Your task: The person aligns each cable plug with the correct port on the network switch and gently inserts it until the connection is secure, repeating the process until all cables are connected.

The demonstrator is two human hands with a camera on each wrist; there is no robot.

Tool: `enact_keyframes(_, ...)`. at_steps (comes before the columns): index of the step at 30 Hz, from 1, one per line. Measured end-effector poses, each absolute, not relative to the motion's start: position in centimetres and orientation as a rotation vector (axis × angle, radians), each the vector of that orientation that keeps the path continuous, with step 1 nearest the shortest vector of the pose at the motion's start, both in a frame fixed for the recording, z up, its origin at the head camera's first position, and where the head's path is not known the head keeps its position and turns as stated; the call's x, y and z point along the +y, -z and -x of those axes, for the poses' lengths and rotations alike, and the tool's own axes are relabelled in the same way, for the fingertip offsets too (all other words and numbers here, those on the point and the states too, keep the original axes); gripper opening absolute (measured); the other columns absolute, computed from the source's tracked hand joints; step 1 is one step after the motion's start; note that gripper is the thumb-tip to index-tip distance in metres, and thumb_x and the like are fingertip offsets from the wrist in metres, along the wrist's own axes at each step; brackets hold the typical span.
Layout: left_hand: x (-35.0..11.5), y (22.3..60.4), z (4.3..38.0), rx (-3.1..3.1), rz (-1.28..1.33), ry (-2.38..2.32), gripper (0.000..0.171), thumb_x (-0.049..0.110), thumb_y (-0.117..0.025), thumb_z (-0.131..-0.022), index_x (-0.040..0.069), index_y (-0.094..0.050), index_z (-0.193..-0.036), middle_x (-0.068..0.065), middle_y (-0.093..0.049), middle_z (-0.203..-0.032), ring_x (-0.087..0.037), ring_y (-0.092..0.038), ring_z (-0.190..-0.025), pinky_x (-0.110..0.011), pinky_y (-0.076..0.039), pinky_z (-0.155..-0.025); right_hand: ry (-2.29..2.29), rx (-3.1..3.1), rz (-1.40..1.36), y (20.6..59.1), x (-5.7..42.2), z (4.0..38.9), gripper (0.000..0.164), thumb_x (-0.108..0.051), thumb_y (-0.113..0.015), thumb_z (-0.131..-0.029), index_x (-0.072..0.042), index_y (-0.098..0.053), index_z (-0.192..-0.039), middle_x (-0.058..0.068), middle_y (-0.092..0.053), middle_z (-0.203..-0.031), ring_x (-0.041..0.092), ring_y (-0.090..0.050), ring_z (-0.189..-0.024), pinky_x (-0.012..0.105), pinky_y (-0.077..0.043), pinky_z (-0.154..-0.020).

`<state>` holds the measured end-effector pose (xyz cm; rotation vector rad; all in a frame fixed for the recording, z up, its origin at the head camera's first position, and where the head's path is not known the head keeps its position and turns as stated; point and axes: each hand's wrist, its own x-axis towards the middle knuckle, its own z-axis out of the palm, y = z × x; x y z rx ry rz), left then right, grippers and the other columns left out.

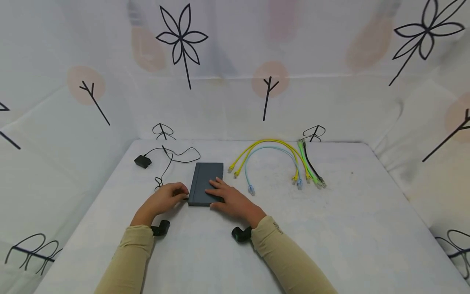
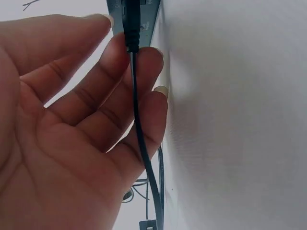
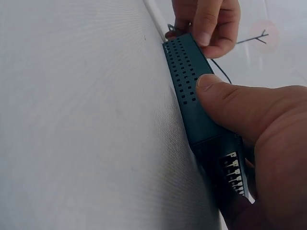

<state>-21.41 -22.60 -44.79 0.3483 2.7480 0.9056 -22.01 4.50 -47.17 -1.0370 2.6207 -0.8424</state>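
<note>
Curling the left hand's (image 1: 163, 201) fingers in behind a black plug (image 2: 132, 24) and its cord (image 2: 136, 96), at the left side of the dark gray box (image 1: 207, 173); cannot tell whether pinching. Spreading the right hand's (image 1: 233, 199) fingers across the box's top, with thumb at its near edge. Apparently seating the plug while bracing the box; probably calling next for a straight push against that brace. Seemingly trailing to an adapter (image 1: 142, 161) beyond the box, leftward. Unable to make out the socket or plug depth: screened by fingers overhead, cut off atop the left wrist view.
</note>
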Motion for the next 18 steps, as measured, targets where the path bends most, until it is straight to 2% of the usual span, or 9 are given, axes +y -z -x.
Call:
enact_keyframes(3,-22.4,44.6,21.3,2.782,-0.377,-0.913,0.014,0.021,-0.058,-0.097,0.017,-0.066,-0.108,-0.002,-0.068,-0.105,-0.016,-0.062,-0.093,-0.035,-0.051,-0.079,0.873,2.622,1.050,47.2,4.6,22.1,0.055,-0.040,-0.060,-0.095,-0.026,-0.046,-0.146,-0.004,-0.025,-0.161,0.018,-0.009,-0.152,0.052,-0.025,-0.117)
enact_keyframes(9,-21.7,44.5,21.2,2.815,-0.482,-0.924,0.028,0.026,-0.058,-0.098,0.014,-0.062,-0.123,-0.006,-0.064,-0.120,-0.024,-0.062,-0.108,-0.041,-0.052,-0.089,0.899,2.643,1.054,47.4,4.4,22.2,0.055,-0.040,-0.063,-0.093,-0.025,-0.049,-0.144,-0.005,-0.028,-0.160,0.017,-0.012,-0.152,0.046,-0.029,-0.116)
enact_keyframes(14,-21.0,44.5,20.9,2.833,-0.476,-0.905,0.035,0.029,-0.059,-0.097,0.016,-0.058,-0.129,-0.009,-0.054,-0.136,-0.031,-0.056,-0.121,-0.047,-0.050,-0.095,0.856,2.688,0.957,47.3,4.4,22.2,0.058,-0.040,-0.067,-0.091,-0.026,-0.049,-0.144,-0.003,-0.023,-0.162,0.020,-0.016,-0.151,0.047,-0.033,-0.114)
enact_keyframes(18,-20.2,44.5,20.8,2.867,-0.521,-0.844,0.039,0.030,-0.062,-0.095,0.016,-0.057,-0.132,-0.013,-0.047,-0.143,-0.035,-0.049,-0.130,-0.053,-0.044,-0.102,0.883,2.687,0.843,47.3,4.6,22.1,0.063,-0.040,-0.069,-0.088,-0.027,-0.046,-0.145,-0.001,-0.017,-0.163,0.024,-0.023,-0.149,0.045,-0.036,-0.112)
